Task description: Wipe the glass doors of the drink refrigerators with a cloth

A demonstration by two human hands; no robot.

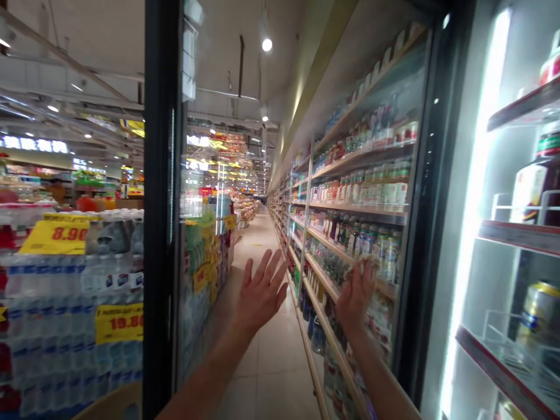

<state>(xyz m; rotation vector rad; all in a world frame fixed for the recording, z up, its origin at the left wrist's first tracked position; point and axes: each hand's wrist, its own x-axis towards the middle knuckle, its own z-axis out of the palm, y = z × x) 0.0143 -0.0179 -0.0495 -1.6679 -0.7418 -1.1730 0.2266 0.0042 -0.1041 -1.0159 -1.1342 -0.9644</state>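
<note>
A glass cooler door [160,233] with a black frame stands swung out in front of me. My left hand [262,289] is raised against the glass, fingers spread, with nothing in it. To its right, my right hand [356,294] is also up at the pane, its fingers bunched together and blurred. A small pale patch shows around those fingertips; I cannot make out what it is. Shelves of bottles [385,186] appear in the glass behind the right hand.
At right, the lit cooler interior holds shelves [516,233], a dark bottle [536,181] and a gold-topped can [540,315]. Stacked water bottles [74,326] with yellow price signs [120,324] stand at left. Tiled floor [258,350] shows through the pane.
</note>
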